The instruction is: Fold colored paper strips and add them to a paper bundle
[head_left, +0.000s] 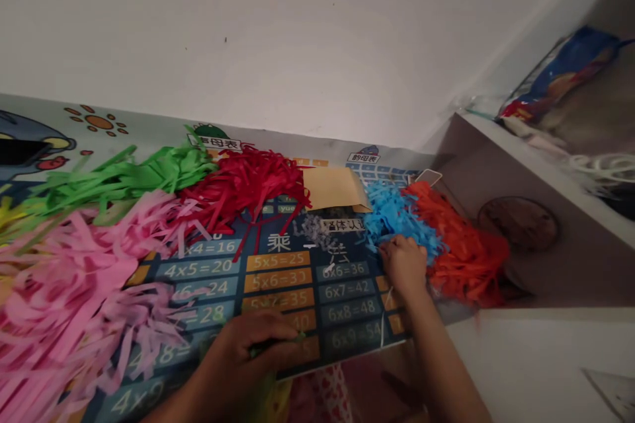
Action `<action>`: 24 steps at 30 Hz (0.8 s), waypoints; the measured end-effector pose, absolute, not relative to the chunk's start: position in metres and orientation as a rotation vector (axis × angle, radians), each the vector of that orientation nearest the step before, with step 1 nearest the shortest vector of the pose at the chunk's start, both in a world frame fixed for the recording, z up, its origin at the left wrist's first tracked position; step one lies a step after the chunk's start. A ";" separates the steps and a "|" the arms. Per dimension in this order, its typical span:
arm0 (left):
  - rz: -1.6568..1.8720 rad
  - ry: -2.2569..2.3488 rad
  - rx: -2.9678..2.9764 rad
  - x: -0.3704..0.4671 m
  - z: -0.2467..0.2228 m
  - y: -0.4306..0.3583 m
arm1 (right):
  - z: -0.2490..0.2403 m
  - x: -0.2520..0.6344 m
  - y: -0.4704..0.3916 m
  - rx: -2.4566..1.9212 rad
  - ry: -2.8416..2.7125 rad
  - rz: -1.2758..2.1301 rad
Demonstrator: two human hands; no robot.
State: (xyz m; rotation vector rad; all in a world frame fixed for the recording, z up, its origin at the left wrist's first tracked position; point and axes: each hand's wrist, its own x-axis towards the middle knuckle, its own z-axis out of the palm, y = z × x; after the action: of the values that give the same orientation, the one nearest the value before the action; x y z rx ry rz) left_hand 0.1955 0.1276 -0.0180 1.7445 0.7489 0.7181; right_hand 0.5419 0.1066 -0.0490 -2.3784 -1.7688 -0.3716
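My right hand [404, 266] reaches to the near edge of a heap of blue shredded paper [399, 215], its fingers pinched together on some of the strips. Against that heap lies a pile of orange-red paper strips [461, 244]. Closer to me, my left hand [260, 347] hovers by the table's front edge, thumb and fingers closed. Bits of green show between them, apparently a thin green paper strip. Left of the hands are heaps of pink strips [74, 271], red strips [253, 178] and green strips [133, 175]. Small grey-lilac shreds [317, 230] lie mid-table.
The table cover [278, 284] carries printed multiplication tables. A tan paper envelope [332, 188] lies at the back, by the white wall [297, 33]. On the right, a box-like shelf side [536, 225] borders the table. Pale purple strips [149, 317] spread at the left.
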 end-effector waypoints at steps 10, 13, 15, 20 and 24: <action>0.639 1.004 1.387 0.185 -0.031 0.118 | -0.047 0.547 0.088 -2.220 -1.506 -0.269; 0.643 0.995 1.144 0.186 -0.029 0.110 | -0.032 0.502 0.069 -2.083 -1.383 -0.134; 0.663 0.944 0.976 0.187 -0.029 0.104 | -0.024 0.451 0.053 -1.917 -1.296 0.229; 0.735 0.886 0.653 0.176 -0.031 0.084 | -0.017 0.341 0.021 -1.613 -1.337 0.771; 0.793 0.826 0.635 0.160 -0.032 0.066 | -0.020 0.314 0.016 -1.567 -1.340 0.843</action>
State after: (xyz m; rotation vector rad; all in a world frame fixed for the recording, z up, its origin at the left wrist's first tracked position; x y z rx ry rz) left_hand 0.1598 0.0659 -0.0321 0.6345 0.8262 0.7935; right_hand 0.3138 0.0155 -0.0204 -1.5669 -1.3404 0.8434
